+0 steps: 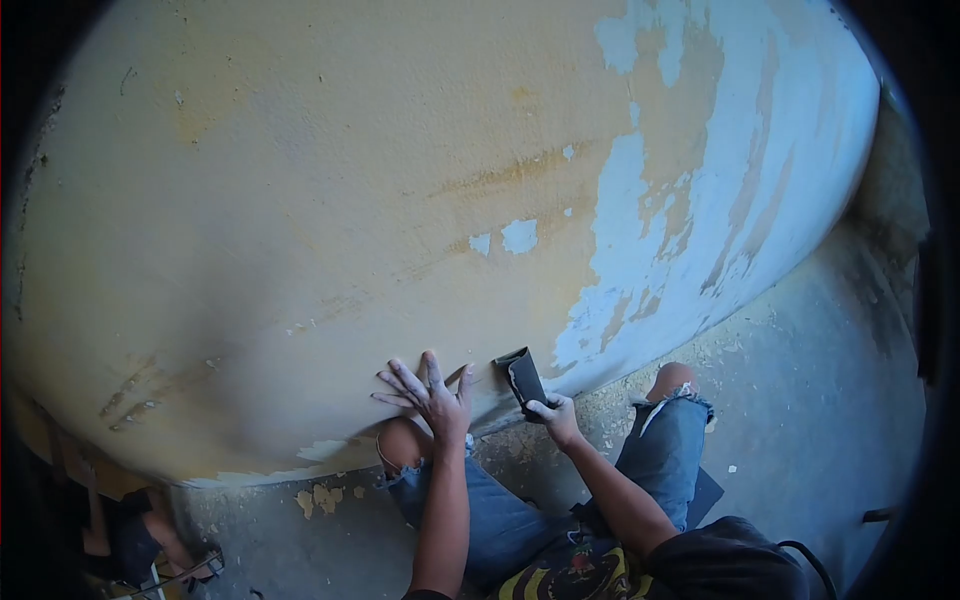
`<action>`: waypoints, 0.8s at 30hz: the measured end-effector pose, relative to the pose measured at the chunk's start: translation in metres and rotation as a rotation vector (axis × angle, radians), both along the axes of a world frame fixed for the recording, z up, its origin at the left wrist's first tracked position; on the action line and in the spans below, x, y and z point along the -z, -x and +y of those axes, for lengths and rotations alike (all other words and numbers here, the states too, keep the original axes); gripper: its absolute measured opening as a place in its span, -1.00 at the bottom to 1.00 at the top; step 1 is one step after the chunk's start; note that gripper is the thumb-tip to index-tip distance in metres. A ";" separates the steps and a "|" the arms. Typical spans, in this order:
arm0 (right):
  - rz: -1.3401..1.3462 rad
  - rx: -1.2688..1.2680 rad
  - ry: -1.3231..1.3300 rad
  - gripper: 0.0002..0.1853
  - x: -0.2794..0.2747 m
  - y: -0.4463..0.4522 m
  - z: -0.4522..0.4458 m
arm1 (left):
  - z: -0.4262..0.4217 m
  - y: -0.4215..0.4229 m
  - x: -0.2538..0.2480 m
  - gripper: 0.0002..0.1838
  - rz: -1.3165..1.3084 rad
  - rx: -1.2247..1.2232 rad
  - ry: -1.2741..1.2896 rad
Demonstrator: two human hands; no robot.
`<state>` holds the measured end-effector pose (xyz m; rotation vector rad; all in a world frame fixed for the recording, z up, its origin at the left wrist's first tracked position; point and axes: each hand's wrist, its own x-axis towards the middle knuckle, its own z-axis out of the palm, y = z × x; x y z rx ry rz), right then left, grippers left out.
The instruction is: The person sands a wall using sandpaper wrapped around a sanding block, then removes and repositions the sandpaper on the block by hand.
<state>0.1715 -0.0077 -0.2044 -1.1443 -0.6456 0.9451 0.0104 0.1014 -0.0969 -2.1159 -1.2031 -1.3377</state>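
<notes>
My left hand [434,397] rests on the lower part of a yellowish wall [330,220], its fingers spread and dusty. To its right, my right hand [553,413] grips the lower end of a dark, flat block [523,382], which may be wrapped in sheet material. The block's upper end is beside the wall's lower edge; whether it touches is unclear. Pale blue-white patches [625,200] cover the wall's right side, and two small ones lie near its middle.
The grey floor [780,400] has flakes [325,498] at the wall's base. My bent knees are close to the wall. Another person's leg [165,530] shows at the lower left, near a metal frame. A dark flat piece [704,498] lies beside my leg.
</notes>
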 end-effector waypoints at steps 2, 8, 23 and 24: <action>-0.013 -0.040 0.034 -0.78 0.006 -0.007 -0.001 | 0.005 -0.004 0.001 -0.12 -0.012 0.001 0.052; 0.179 -0.073 -0.045 -0.79 -0.008 -0.008 0.008 | -0.001 0.001 0.005 -0.11 -0.035 0.020 0.048; -0.073 -0.135 0.001 -0.78 -0.025 -0.014 0.012 | -0.005 0.001 0.001 -0.08 -0.014 -0.002 0.092; 0.024 -0.129 -0.052 -0.78 -0.057 -0.011 0.018 | -0.004 -0.001 0.005 -0.08 -0.012 -0.006 0.097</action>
